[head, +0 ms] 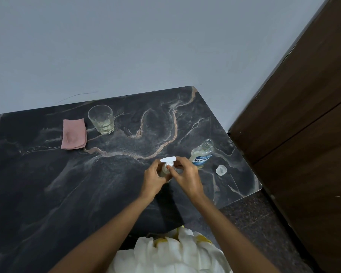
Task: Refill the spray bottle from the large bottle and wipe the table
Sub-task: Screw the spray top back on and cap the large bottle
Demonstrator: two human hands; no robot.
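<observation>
A small clear spray bottle (164, 170) with a white spray head (168, 159) stands on the dark marble table (71, 190). My left hand (153, 179) wraps the bottle's body. My right hand (186, 174) pinches the white collar under the spray head. The large bottle (202, 154), clear with a blue-and-white label, stands uncapped just to the right of my hands. Its clear cap (221, 170) lies on the table beside it. A folded pink cloth (73, 133) rests at the far left.
A glass tumbler (101, 119) with a little liquid stands beside the cloth near the wall. The table's right edge and rounded corner (259, 187) are close to the cap. A brown wooden door (307, 119) stands to the right.
</observation>
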